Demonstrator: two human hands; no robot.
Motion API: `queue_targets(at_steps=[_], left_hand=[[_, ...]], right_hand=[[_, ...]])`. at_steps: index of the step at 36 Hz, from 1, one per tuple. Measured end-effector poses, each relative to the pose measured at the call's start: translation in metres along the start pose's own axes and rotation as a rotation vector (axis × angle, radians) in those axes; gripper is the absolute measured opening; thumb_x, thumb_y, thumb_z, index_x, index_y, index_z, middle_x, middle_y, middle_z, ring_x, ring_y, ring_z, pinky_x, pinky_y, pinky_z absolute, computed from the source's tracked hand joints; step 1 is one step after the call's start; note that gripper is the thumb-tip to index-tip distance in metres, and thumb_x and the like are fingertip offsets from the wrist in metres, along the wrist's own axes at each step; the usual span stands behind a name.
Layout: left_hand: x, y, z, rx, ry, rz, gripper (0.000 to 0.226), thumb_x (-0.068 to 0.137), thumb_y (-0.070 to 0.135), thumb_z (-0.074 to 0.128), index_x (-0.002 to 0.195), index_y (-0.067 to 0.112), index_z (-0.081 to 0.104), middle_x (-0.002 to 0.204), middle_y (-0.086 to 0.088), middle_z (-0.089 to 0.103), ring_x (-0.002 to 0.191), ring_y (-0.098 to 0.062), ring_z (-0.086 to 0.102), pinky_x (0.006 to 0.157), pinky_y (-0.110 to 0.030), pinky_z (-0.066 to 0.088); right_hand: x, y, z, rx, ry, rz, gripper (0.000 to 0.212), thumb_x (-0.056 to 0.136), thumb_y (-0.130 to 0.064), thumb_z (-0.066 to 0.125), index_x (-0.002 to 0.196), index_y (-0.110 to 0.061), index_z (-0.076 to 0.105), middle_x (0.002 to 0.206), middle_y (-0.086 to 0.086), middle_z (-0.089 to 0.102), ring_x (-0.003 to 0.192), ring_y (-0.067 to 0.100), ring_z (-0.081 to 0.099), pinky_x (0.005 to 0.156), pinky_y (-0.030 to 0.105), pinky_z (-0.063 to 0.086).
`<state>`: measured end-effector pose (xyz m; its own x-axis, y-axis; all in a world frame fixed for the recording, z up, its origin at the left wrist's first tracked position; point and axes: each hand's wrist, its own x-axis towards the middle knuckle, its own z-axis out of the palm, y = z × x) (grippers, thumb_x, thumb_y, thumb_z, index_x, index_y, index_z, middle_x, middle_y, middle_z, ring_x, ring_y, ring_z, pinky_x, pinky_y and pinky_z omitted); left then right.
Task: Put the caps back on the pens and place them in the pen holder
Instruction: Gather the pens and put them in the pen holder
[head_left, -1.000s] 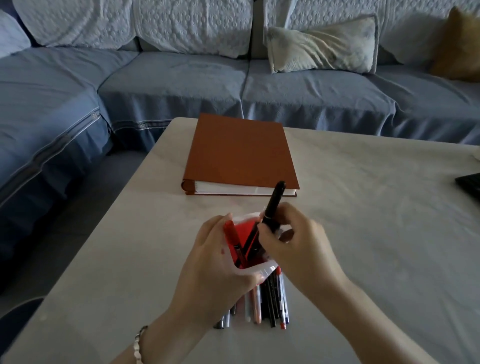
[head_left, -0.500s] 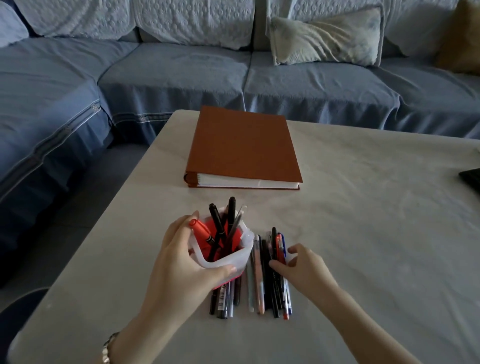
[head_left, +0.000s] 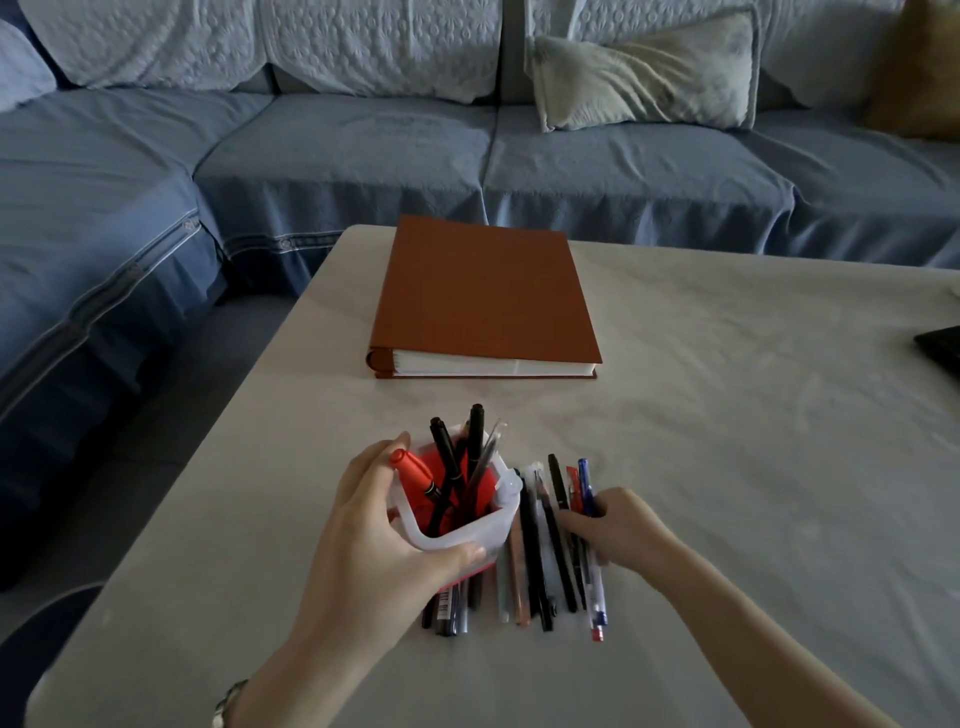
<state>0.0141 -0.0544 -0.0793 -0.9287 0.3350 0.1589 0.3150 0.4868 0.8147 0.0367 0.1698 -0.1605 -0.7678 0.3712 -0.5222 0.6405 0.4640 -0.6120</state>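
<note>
My left hand (head_left: 384, 525) is wrapped around a translucent white pen holder (head_left: 467, 535) with a red inside, held tilted just above the table. Several pens stand in it: a red marker (head_left: 415, 470), black pens (head_left: 447, 452) and a clear one. To its right a row of loose pens (head_left: 540, 561) lies side by side on the table, black, pink, red and blue; some run under the holder. My right hand (head_left: 623, 530) rests on the right end of that row, fingertips on the red and blue pens (head_left: 586, 483). Whether it grips one is unclear.
A thick brown binder (head_left: 483, 296) lies flat on the pale table (head_left: 727, 441) beyond the holder. A dark object (head_left: 943, 345) pokes in at the right edge. A blue sofa with cushions wraps round the far and left sides of the table.
My right hand dropped the black pen into the holder, then came down onto the loose pens and slid forward over them. The left hand kept hold of the holder.
</note>
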Motion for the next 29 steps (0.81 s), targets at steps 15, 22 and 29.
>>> queue_targets(at_steps=[15, 22, 29], left_hand=[[0.007, 0.019, 0.033, 0.01, -0.115, -0.02, 0.077, 0.049, 0.03, 0.083, 0.116, 0.034, 0.045, 0.114, 0.03, 0.039, 0.103, 0.024, 0.036, 0.08, 0.002, 0.035], [0.005, 0.034, 0.039, -0.005, -0.098, 0.018, 0.064, 0.048, 0.029, 0.086, 0.087, 0.055, 0.041, 0.102, 0.035, 0.041, 0.095, 0.019, 0.045, 0.071, -0.001, 0.039], [0.001, 0.039, 0.017, -0.13, -0.075, -0.037, 0.045, 0.037, 0.053, 0.073, 0.076, 0.06, 0.052, 0.096, 0.037, 0.052, 0.1, 0.004, 0.051, 0.082, -0.017, 0.045]], right_hand=[[-0.122, -0.078, -0.104, 0.76, 0.362, -0.678, 0.023, 0.059, -0.029, 0.066, 0.079, -0.019, 0.061, 0.077, 0.001, 0.073, 0.061, 0.014, 0.068, 0.057, 0.019, 0.056], [-0.11, -0.076, -0.064, 0.182, 0.287, -0.638, 0.013, 0.073, -0.036, 0.067, 0.085, -0.03, 0.064, 0.076, -0.017, 0.067, 0.068, -0.006, 0.06, 0.062, 0.006, 0.045], [-0.079, -0.045, -0.063, 0.189, 0.478, -0.497, 0.018, 0.079, -0.027, 0.066, 0.097, -0.021, 0.065, 0.076, -0.017, 0.062, 0.069, -0.001, 0.059, 0.059, 0.003, 0.04]])
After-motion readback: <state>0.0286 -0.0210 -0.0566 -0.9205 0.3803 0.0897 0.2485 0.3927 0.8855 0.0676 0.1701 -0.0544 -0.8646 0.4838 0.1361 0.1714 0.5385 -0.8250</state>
